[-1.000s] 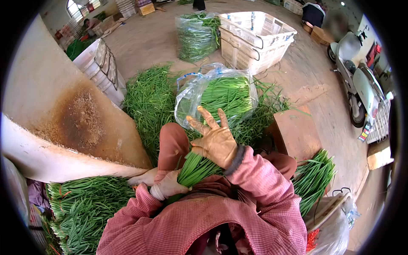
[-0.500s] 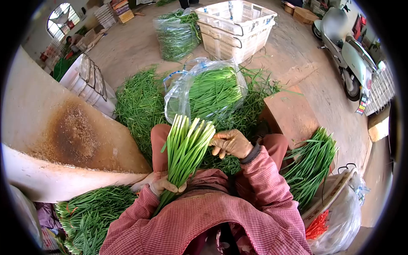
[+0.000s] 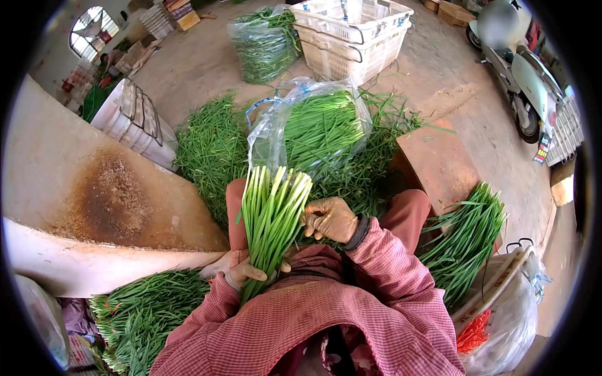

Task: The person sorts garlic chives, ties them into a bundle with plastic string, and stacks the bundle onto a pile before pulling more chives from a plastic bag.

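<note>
My left hand is wrapped around the lower part of a bunch of garlic chives, whose pale cut ends point up and away from me. At the bunch's right edge, just below those ends, is my gloved right hand. Its fingers are curled in a pinch against the stems; what sits between the fingertips is too small to make out. Beyond the bunch, a clear plastic bag lies around more garlic chives.
Loose green leaves are heaped on the floor. Tied chives lie at my left, another pile at my right by a brown box. Further off stand white crates, a filled bag, a white bin and a scooter.
The bunch has shifted slightly left in view and my right hand has moved a little down and left along its edge. The surroundings have shifted slightly right with the camera.
</note>
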